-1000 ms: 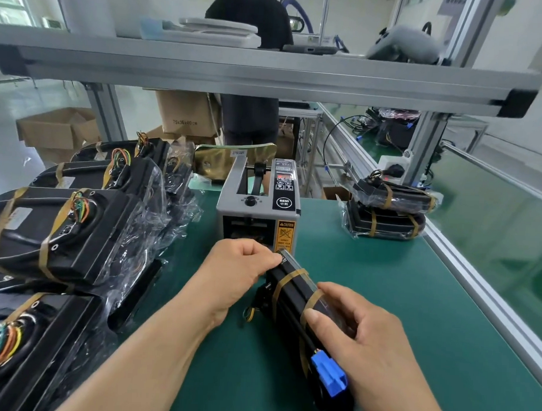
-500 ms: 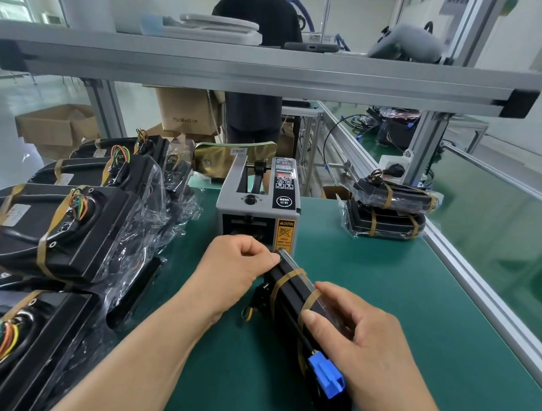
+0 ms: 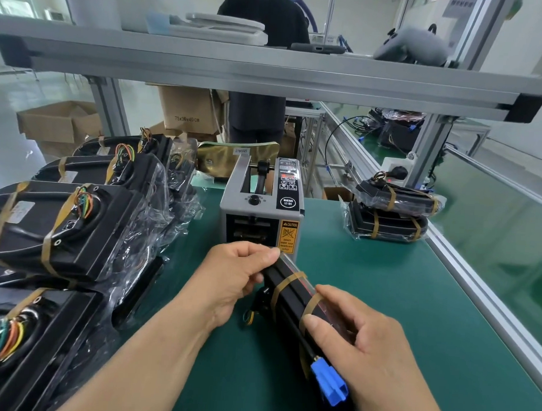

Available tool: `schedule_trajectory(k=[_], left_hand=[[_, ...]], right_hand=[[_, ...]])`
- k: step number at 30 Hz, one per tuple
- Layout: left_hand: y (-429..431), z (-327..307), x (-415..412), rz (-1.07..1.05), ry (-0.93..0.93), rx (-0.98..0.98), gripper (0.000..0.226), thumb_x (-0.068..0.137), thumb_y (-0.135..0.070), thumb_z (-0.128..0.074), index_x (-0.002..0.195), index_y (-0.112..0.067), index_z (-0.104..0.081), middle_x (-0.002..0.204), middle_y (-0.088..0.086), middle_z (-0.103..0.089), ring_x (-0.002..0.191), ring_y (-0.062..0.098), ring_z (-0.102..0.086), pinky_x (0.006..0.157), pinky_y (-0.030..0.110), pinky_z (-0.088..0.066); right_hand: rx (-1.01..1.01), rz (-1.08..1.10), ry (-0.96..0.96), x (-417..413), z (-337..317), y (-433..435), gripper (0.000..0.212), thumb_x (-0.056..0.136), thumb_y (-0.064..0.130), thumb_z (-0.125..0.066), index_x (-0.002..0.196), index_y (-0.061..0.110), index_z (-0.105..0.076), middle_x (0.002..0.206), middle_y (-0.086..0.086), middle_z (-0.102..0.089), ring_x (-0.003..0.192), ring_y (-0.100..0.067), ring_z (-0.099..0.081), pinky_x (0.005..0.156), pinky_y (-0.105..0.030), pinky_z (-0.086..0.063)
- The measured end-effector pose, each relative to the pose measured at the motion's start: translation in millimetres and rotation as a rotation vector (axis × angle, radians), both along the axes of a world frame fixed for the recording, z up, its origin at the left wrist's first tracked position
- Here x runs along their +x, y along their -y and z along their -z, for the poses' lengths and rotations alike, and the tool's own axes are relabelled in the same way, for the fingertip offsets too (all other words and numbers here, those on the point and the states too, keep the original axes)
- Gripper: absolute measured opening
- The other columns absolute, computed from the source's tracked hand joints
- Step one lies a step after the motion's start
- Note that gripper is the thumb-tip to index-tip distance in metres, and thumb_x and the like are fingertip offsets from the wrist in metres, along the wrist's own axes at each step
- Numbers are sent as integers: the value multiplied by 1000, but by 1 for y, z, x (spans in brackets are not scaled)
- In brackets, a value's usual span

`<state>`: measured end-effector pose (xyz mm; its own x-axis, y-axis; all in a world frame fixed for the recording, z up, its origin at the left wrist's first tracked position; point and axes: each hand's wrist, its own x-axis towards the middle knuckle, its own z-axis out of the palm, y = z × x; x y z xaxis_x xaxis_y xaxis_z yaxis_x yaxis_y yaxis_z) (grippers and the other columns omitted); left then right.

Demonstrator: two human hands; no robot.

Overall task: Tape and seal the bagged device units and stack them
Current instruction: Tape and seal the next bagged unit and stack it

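A black bagged device unit with two tan tape bands and a blue connector stands on edge on the green mat. My left hand pinches its far top end, right in front of the grey tape dispenser. My right hand grips the unit's near half, thumb on the nearer tape band. Two taped units lie stacked at the right edge of the mat.
Several bagged black units with coloured wires fill the left side of the bench. An aluminium shelf beam crosses overhead. A rail borders the mat on the right. A person stands behind the bench near cardboard boxes.
Both hands and the unit have barely moved; my left hand's fingers shifted slightly on the unit's far end.
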<state>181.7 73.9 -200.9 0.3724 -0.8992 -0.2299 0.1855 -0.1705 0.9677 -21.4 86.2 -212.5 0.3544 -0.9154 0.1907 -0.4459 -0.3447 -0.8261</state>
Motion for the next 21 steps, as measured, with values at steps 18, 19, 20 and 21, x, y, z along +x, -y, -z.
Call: schedule_trajectory(k=[18, 19, 20, 21], left_hand=[[5, 9, -7, -62, 78, -83, 10, 90, -11, -69, 85, -10, -78, 59, 1, -63, 46, 4, -52, 48, 14, -43], [5, 11, -5, -75, 63, -70, 9, 90, -14, -69, 86, -11, -77, 62, -1, -66, 47, 4, -53, 50, 16, -42], [4, 14, -2, -104, 35, -51, 8, 90, -17, -69, 87, -13, -76, 64, -4, -69, 48, 3, -53, 53, 20, -40], [4, 16, 2, -145, 1, -30, 8, 91, -19, -69, 88, -15, -75, 65, -7, -70, 48, 3, -54, 54, 22, -38]], right_hand=[[74, -180, -535, 52, -45, 59, 40, 77, 61, -71, 69, 27, -53, 64, 11, -57, 54, 0, -51, 49, -17, -37], [86, -177, -525, 51, -43, 61, 38, 77, 58, -73, 71, 25, -54, 64, 10, -58, 54, -1, -52, 50, -17, -39], [86, -170, -512, 48, -43, 61, 37, 76, 56, -74, 72, 23, -56, 64, 9, -58, 54, -2, -53, 50, -17, -40], [83, -157, -492, 44, -43, 61, 37, 76, 55, -74, 73, 22, -57, 64, 8, -59, 53, -1, -54, 49, -15, -40]])
